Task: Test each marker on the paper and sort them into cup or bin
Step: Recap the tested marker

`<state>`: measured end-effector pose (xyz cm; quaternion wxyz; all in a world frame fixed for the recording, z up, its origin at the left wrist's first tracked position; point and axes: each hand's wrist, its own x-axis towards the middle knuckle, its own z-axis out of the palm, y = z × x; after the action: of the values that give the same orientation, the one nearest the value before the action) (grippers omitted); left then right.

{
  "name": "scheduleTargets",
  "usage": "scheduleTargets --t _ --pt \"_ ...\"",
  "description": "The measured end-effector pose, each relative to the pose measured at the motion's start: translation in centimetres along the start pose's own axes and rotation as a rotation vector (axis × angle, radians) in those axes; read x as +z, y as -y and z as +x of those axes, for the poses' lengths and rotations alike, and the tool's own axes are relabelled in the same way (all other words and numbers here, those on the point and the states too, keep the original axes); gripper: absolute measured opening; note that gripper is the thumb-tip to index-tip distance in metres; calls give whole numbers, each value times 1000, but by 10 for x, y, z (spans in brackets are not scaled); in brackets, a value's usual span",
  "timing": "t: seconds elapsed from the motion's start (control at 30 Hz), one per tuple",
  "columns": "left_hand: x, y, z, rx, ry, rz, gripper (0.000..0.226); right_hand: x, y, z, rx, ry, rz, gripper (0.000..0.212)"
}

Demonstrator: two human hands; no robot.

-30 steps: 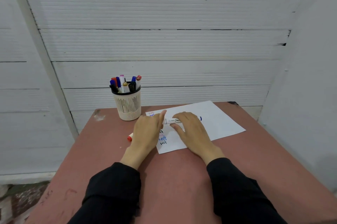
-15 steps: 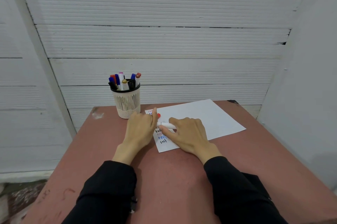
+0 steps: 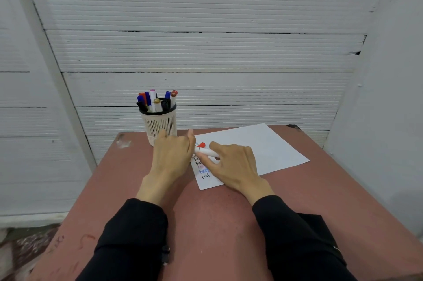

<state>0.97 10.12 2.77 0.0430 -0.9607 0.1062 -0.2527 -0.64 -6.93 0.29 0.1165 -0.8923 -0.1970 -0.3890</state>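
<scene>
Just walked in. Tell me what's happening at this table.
A person is testing markers on a sheet of paper that lies on a reddish table. The right hand holds a white marker with a red cap over the paper's near left corner, where several "test" scribbles already sit. The left hand is right at the cap end. A slotted cup behind holds more markers.

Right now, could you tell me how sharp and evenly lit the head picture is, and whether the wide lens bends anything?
Head view: soft, even light, no glare; faint shadows under the hands. The cup and the words on the paper read sharply. The wall's plank lines bow and tilt towards the edges, a wide-angle distortion.
</scene>
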Motion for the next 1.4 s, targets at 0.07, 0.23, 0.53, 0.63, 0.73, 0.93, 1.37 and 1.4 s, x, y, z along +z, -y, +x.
scheduleTargets --t 0.07,0.23,0.53,0.63,0.73,0.93,1.37,1.4 --pt "-7 -2 -2 12 7 19 63 0 -2 -1 8 25 -2 42" --pt "2 -9 3 -84 170 -351 30 -1 -4 -2 -25 -20 -4 41" --pt "9 -4 -2 -91 189 -1074 44 12 -18 2 -76 18 0 8" --pt "6 -7 -2 -95 130 -1245 17 7 -22 0 -38 115 39 19" --pt "3 -10 -4 -148 35 -1342 12 -1 -17 1 -9 230 34 38" --pt "6 -9 -6 -227 64 -1391 11 -5 -11 0 -15 302 -16 40" --pt "4 -9 -6 -277 70 -1355 13 -3 -14 -2 90 386 -38 49" --pt "4 -8 -6 -290 69 -1335 13 -5 -15 -1 121 387 -26 49"
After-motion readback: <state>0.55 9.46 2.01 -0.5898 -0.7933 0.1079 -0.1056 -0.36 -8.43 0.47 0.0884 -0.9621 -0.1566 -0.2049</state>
